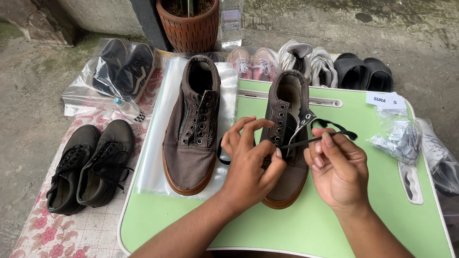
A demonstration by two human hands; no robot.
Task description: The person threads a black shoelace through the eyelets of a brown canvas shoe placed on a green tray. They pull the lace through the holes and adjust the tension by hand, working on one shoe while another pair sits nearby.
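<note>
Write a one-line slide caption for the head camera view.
Two hands, left and right, thread a black lace through a brown shoe on a green tray table.

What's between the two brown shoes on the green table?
In the head view, the left hand sits between the unlaced brown shoe and the brown shoe being laced, with a loop of black shoelace beside it.

Outdoor shoe-care spot: bagged shoes (122, 67), concrete floor (28, 105)
</note>
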